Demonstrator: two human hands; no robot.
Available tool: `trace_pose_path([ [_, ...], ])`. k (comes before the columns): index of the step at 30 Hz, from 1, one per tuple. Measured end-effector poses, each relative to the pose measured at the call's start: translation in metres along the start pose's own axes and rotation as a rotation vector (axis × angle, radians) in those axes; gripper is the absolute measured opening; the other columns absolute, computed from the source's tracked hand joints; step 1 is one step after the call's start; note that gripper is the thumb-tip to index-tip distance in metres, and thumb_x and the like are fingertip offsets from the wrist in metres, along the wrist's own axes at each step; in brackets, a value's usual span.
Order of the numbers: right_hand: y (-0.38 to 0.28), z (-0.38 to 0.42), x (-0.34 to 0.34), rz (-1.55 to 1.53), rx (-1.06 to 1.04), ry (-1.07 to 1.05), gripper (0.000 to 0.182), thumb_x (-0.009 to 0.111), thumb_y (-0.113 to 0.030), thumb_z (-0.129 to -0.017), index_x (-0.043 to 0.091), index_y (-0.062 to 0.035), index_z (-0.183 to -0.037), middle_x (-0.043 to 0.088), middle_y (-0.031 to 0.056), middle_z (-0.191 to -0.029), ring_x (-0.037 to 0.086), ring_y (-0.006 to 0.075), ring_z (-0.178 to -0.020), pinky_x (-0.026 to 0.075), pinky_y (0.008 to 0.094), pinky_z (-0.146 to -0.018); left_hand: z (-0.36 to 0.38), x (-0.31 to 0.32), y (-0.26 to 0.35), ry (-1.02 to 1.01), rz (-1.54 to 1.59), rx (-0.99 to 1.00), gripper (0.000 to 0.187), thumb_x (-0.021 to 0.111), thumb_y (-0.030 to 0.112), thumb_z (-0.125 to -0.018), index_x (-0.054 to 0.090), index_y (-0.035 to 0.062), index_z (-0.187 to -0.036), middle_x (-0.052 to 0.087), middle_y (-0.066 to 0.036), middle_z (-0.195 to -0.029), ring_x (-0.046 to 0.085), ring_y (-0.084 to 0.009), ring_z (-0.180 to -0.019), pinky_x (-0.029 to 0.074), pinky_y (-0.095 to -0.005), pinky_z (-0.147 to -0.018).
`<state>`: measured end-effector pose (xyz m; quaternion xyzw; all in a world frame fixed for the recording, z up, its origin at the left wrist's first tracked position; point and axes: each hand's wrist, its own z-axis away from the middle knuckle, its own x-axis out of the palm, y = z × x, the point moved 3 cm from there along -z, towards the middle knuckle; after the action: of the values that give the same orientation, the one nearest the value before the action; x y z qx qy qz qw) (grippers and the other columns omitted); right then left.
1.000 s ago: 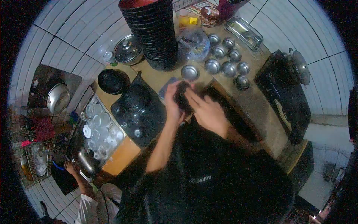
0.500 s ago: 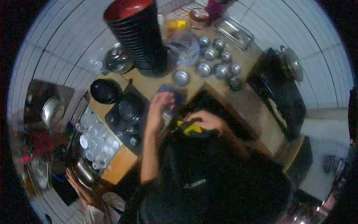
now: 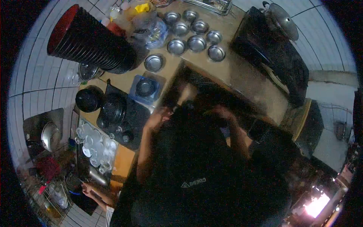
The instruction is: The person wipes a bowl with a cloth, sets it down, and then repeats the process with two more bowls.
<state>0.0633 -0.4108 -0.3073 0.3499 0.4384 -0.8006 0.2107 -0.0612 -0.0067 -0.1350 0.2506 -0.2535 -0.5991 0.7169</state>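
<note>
My left hand (image 3: pixel 158 118) is at the counter's edge, its fingers curled around something too dark to name. Just beyond its fingertips, a pale tan object (image 3: pixel 187 93) shows over an open dark drawer or recess (image 3: pixel 211 85). My right hand (image 3: pixel 224 112) is low over the right part of this recess, its fingers blurred in shadow, with a faint yellow-green spot beside them. A square blue tray or scale (image 3: pixel 145 89) with a round dark dish on it lies on the counter, beyond my left hand.
Stacked black bowls (image 3: pixel 94 43) lean at the upper left. Several small metal tins (image 3: pixel 196 44) stand at the back. Black bowls (image 3: pixel 113 108) and clear cups (image 3: pixel 92 142) are at left. A lidded pan (image 3: pixel 281 22) is upper right. Another person's hand (image 3: pixel 89 189) shows lower left.
The view has shifted, and the counter items appear farther up and left. My left hand is now apart from the blue item. The bright yellow thing by my right hand is mostly hidden in shadow.
</note>
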Motion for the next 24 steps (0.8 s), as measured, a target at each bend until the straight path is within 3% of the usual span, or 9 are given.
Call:
trace_pose_path([
  [2, -0.035, 0.014, -0.022, -0.378, -0.069, -0.007, 0.043, 0.046, -0.036, -0.095, 0.06, -0.0111, -0.128, 0.056, 0.0132, -0.132, 0.055, 0.0281, -0.118, 0.042, 0.0396, -0.101, -0.009, -0.002, -0.018, -0.111, 0.099, 0.019, 0.036, 0.044, 0.029, -0.1, 0.055, 0.0002, -0.118, 0.064, -0.009, -0.105, 0.061, -0.0145, -0.084, 0.049, -0.0279, -0.068],
  [5, -0.092, 0.006, -0.075, -0.932, -0.173, -0.023, 0.049, 0.041, -0.045, -0.096, 0.065, -0.0107, -0.122, 0.062, 0.014, -0.124, 0.057, 0.0286, -0.114, 0.042, 0.0389, -0.101, -0.012, 0.001, -0.013, -0.047, 0.024, 0.027, 0.036, 0.045, 0.031, -0.1, 0.058, 0.0016, -0.115, 0.064, -0.009, -0.108, 0.062, -0.0151, -0.084, 0.05, -0.0285, -0.069],
  [9, -0.089, 0.019, -0.06, -1.048, -0.411, 0.174, 0.046, 0.044, -0.041, -0.096, 0.065, -0.0082, -0.12, 0.062, 0.0138, -0.125, 0.058, 0.0271, -0.112, 0.043, 0.0381, -0.099, 0.001, 0.026, -0.007, 0.017, 0.016, 0.086, 0.026, 0.049, 0.023, -0.098, 0.057, 0.0009, -0.109, 0.061, -0.006, -0.092, 0.055, -0.0138, -0.069, 0.045, -0.0265, -0.059],
  [11, -0.072, 0.024, -0.044, -0.712, 0.229, -0.14, 0.044, 0.049, -0.036, -0.095, 0.061, -0.0052, -0.125, 0.061, 0.0152, -0.125, 0.058, 0.0268, -0.111, 0.045, 0.0374, -0.096, 0.008, 0.035, -0.016, 0.103, 0.052, 0.063, 0.03, 0.049, 0.025, -0.098, 0.058, -0.0001, -0.113, 0.062, -0.007, -0.092, 0.056, -0.0139, -0.069, 0.046, -0.027, -0.06],
  [12, -0.071, 0.03, -0.04, -0.71, 0.227, -0.145, 0.044, 0.049, -0.036, -0.095, 0.061, -0.0052, -0.125, 0.061, 0.0152, -0.125, 0.058, 0.0268, -0.111, 0.045, 0.0374, -0.096, 0.006, 0.035, -0.028, 0.107, 0.056, 0.062, 0.03, 0.049, 0.025, -0.098, 0.058, -0.0001, -0.113, 0.062, -0.007, -0.092, 0.056, -0.0139, -0.069, 0.046, -0.027, -0.06],
  [15, -0.055, 0.04, -0.02, -0.625, -0.032, 0.224, 0.029, 0.051, -0.018, -0.092, 0.068, -0.0076, -0.112, 0.068, 0.0103, -0.104, 0.063, 0.0209, -0.093, 0.05, 0.0331, -0.088, -0.001, 0.041, -0.074, -0.05, -0.001, 0.001, 0.035, 0.049, 0.031, -0.099, 0.059, 0.003, -0.116, 0.064, -0.008, -0.114, 0.063, -0.0185, -0.091, 0.052, -0.0313, -0.077],
  [17, 0.004, 0.026, 0.052, -1.376, 0.16, -0.08, 0.035, 0.055, -0.02, -0.094, 0.059, -0.0018, -0.123, 0.063, 0.0131, -0.117, 0.059, 0.0253, -0.108, 0.044, 0.0337, -0.098, 0.01, 0.049, -0.084, 0.016, -0.257, 0.292, 0.033, 0.049, 0.029, -0.099, 0.058, 0.0037, -0.117, 0.063, -0.009, -0.114, 0.065, -0.018, -0.089, 0.053, -0.0321, -0.077],
  [20, -0.014, 0.084, 0.057, -1.293, 0.296, -0.163, 0.035, 0.056, -0.022, -0.093, 0.06, -0.0023, -0.121, 0.063, 0.0124, -0.116, 0.059, 0.0236, -0.105, 0.045, 0.0336, -0.095, 0.011, 0.057, -0.111, 0.036, 0.059, 0.065, 0.032, 0.048, 0.028, -0.1, 0.058, 0.0044, -0.118, 0.063, -0.008, -0.112, 0.066, -0.019, -0.087, 0.053, -0.0322, -0.076],
  [24, -0.066, 0.086, 0.041, -1.084, 0.561, -0.298, 0.034, 0.058, -0.026, -0.091, 0.063, -0.0033, -0.116, 0.064, 0.0109, -0.114, 0.06, 0.0202, -0.1, 0.048, 0.0335, -0.09, 0.023, 0.067, -0.102, 0.003, 0.008, 0.096, 0.031, 0.049, 0.027, -0.1, 0.058, 0.0043, -0.118, 0.063, -0.008, -0.11, 0.066, -0.0198, -0.088, 0.053, -0.0326, -0.078],
])
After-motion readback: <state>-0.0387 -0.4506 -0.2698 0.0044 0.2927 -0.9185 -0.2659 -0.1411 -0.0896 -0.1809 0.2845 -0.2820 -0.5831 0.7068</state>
